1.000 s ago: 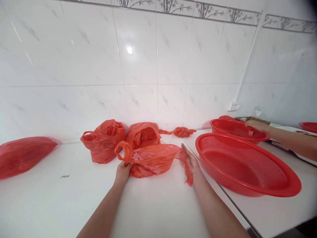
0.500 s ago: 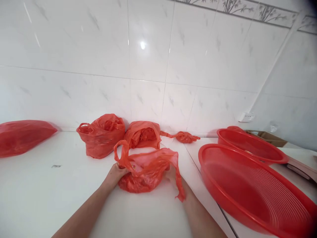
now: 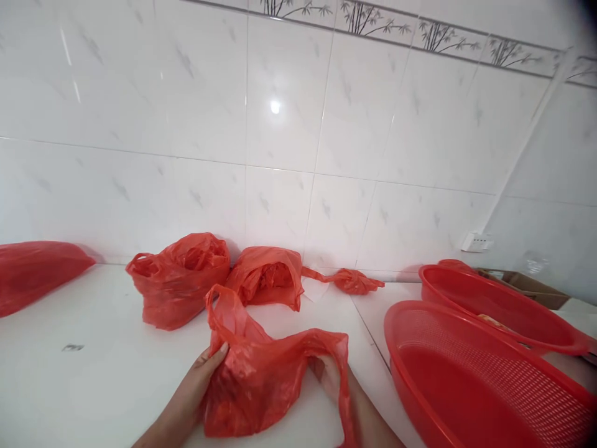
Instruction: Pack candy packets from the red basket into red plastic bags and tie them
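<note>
A thin red plastic bag with loop handles hangs between my two hands over the white table, its lower left part darker and bulging with contents I cannot make out. At its left edge, my left hand grips the plastic, thumb on the outside. My right hand is closed on the bag's right side, partly covered by a hanging handle strip. Just beyond stand a full red bag and another red bag lying with its mouth toward me.
Two red plastic baskets, a near one and a far one, stand on the right. A small knotted red bag lies by the tiled wall. Another red bag is at the far left. Behind the baskets sits a cardboard box.
The bag between my hands has come closer to me and is stretched taller, its contents sagging to the left. The camera view has tilted slightly upward.
</note>
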A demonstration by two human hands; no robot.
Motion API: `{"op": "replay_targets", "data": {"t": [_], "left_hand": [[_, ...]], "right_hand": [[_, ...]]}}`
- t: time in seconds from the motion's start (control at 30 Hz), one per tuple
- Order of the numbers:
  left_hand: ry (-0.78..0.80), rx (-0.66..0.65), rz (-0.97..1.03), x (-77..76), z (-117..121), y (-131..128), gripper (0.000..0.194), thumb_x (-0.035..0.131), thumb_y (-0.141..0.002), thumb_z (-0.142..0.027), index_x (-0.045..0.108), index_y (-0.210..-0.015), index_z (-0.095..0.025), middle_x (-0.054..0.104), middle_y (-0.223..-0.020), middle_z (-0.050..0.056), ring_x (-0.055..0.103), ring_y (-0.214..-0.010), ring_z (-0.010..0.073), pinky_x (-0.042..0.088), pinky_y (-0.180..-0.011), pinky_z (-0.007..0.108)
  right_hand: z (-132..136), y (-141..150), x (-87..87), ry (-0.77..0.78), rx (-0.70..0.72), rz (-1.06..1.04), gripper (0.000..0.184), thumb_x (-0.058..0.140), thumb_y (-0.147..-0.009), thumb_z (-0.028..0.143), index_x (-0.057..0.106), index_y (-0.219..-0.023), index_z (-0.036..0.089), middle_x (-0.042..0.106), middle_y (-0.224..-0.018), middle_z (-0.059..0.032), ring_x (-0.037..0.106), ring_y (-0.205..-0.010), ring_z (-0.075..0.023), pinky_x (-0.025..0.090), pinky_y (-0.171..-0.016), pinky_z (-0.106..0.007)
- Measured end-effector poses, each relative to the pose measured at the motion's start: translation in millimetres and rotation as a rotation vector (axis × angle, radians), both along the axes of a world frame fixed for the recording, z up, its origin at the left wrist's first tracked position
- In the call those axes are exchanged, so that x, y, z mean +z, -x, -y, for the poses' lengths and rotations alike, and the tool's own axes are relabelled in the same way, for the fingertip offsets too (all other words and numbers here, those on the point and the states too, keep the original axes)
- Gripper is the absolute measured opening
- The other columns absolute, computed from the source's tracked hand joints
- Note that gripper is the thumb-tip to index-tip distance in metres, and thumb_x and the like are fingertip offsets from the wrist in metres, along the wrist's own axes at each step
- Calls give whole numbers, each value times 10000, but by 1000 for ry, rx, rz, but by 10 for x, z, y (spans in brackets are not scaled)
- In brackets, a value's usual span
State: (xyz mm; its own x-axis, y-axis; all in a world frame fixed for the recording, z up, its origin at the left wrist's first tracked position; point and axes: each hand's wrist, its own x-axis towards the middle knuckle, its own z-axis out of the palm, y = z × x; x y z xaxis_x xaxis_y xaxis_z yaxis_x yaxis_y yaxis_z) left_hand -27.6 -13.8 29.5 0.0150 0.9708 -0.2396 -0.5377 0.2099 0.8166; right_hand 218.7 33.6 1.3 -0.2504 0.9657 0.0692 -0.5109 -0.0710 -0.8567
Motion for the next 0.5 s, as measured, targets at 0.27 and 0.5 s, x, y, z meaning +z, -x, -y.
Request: {"op": "replay_targets", "data": {"t": [0.27,0.5], "left_hand": [[26,-44,94,-148,-61,148,378,783,-604,-329,697,-966,-257,731,-1002,69,650,-997,373,561,-795,477],[133,17,75,-150,-40,142,949,832,-395,-364,482,-1265,-506,691,-1122,-52,618,-1045,404,579,-721,521]], "right_hand": [[-70,95,50,104,19,-212,182,611,-774,412,709,-803,261,701,-905,-54,630,-899,-276,486,-790,-414],[-48,76,27,168,77,-213,215,621,-779,404,691,-839,211,694,-900,-69,629,-897,-261,486,-723,-361]]}}
